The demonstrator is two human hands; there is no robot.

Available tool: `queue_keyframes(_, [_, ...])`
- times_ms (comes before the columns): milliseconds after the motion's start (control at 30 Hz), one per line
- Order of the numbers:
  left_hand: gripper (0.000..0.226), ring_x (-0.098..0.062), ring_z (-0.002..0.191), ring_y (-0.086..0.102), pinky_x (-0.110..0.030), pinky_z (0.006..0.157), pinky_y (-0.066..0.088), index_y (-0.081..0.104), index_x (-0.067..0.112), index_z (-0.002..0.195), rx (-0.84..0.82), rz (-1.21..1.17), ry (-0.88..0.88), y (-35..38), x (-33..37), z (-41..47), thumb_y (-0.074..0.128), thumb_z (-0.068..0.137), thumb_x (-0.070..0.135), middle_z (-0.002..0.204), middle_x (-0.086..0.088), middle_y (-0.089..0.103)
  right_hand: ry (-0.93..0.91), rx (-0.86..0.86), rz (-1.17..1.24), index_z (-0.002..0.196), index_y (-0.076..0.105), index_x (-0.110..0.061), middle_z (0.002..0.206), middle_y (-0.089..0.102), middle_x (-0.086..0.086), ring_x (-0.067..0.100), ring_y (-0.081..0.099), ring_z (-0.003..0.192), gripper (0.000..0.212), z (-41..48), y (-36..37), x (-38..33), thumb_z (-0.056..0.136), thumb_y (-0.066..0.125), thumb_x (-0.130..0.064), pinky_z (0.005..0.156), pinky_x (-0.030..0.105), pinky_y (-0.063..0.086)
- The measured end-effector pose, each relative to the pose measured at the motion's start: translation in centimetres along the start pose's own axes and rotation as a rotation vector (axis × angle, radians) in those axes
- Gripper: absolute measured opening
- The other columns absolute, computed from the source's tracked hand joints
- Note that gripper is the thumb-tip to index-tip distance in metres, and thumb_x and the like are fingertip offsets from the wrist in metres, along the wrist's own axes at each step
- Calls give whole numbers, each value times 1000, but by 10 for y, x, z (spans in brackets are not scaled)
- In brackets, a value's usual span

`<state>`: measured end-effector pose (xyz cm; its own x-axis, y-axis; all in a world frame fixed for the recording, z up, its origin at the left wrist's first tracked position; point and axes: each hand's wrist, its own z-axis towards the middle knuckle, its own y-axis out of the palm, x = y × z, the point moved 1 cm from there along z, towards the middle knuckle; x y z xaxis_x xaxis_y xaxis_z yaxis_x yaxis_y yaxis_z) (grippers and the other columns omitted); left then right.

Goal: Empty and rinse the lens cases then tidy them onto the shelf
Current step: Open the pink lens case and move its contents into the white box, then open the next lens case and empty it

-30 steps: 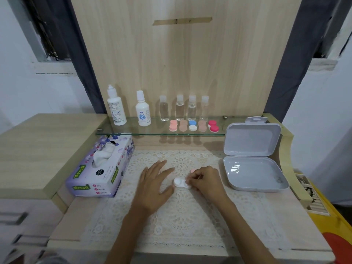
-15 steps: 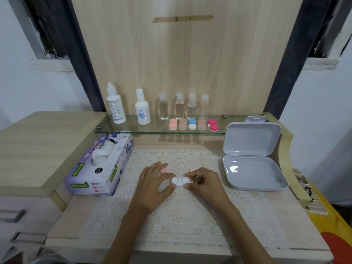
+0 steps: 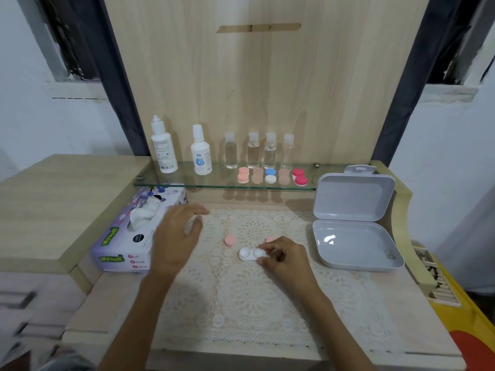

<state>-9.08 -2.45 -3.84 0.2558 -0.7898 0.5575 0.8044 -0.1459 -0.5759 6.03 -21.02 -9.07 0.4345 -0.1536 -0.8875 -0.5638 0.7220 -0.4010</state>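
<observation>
A white twin-well lens case (image 3: 250, 253) lies uncapped on the lace mat (image 3: 254, 298). My right hand (image 3: 285, 259) pinches its right end between thumb and fingers. Two pink caps lie on the mat behind it, one (image 3: 230, 240) to the left and one (image 3: 270, 239) partly hidden by my right hand. My left hand (image 3: 178, 235) hovers with fingers spread beside the tissue box (image 3: 134, 234), holding nothing. Several capped lens cases (image 3: 270, 176) in pink, tan, blue-white and red sit in a row on the glass shelf (image 3: 187, 180).
Two white solution bottles (image 3: 163, 149) and several small clear bottles (image 3: 253, 153) stand at the back of the shelf. An open grey plastic box (image 3: 356, 245) lies right of the mat. A raised wooden counter (image 3: 48, 194) is on the left.
My left hand has left the white case and swung left and away toward the tissue box. The left pink cap, hidden before, now shows. My right hand keeps its pinch on the case.
</observation>
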Motion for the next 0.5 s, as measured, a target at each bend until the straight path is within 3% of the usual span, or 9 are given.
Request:
queue_keyframes(133, [19,-31,98,61,-38,82,46,71,15,101,131,208,-128,-37,-28,33,59,87,9,104,-10,69,-4,5,-10,89,76,-24,83,65,-11,5,58,73,21,0,1,1,71,79,-15,65,16,46])
queue_keyframes(233, [26,-42,97,58,-44,80,47,69,8,110,48,406,-326,-57,-55,43,61,85,13,105,-24,65,-20,4,-28,89,75,-25,82,65,-12,5,58,73,20,1,2,2,71,79,-16,66,18,47])
queue_keyframes(500, [35,-42,103,57,-39,83,44,63,5,114,-199,505,-567,-63,-68,62,68,85,24,110,-24,63,-28,8,-61,91,75,-24,84,64,-10,6,57,74,22,1,2,4,72,79,-16,66,17,47])
